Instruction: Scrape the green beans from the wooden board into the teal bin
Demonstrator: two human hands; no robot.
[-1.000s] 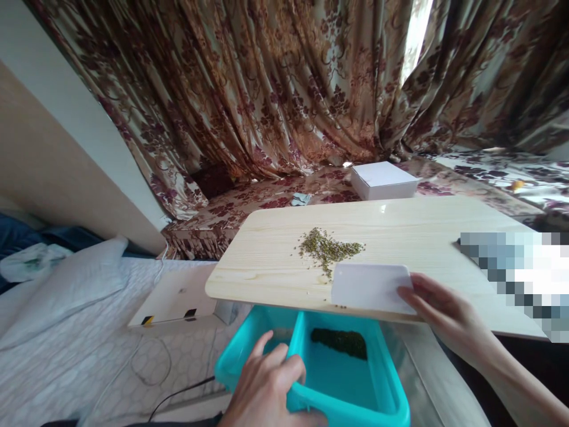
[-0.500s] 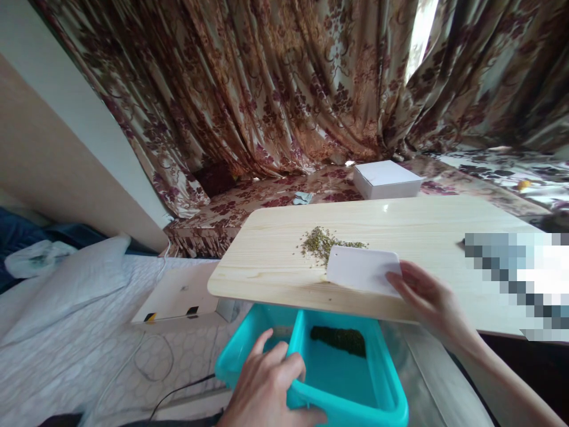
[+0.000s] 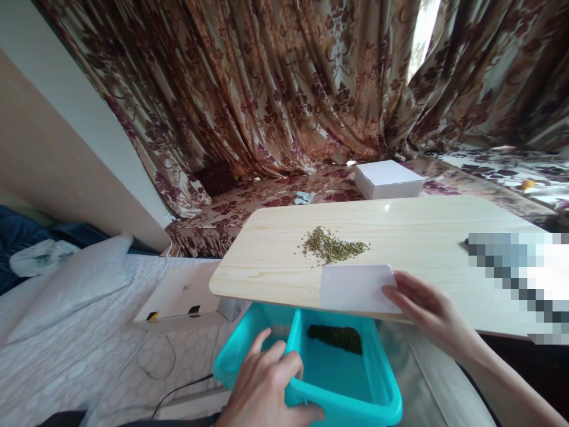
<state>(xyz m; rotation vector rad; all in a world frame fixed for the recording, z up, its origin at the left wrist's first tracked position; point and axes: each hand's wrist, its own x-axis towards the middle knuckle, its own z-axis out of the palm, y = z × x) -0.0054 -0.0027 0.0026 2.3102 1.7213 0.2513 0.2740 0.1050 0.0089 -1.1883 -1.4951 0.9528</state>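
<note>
A white flat card (image 3: 355,288) lies near the front edge of the pale wooden table (image 3: 267,249), its right end pinched by my right hand (image 3: 422,302). Just behind the card, small green grains (image 3: 331,244) are spread in a loose pile. Below the table edge is a turquoise bin (image 3: 347,400) with a divider; dark green grains (image 3: 335,338) lie in its right compartment. My left hand (image 3: 271,382) is at the bin's near side by the divider, fingers bent and apart, the thumb over the rim; whether it grips the rim is unclear.
Behind the table a white box (image 3: 389,178) and a small light-blue cloth (image 3: 303,197) rest on a patterned ledge. A blurred-out object (image 3: 515,267) is at the table's right. Left of the bin, a flat carton (image 3: 182,293) and cables lie on the bed.
My right hand has drawn the white card towards the table's front edge, away from the grains, uncovering more of them. My left hand has barely moved.
</note>
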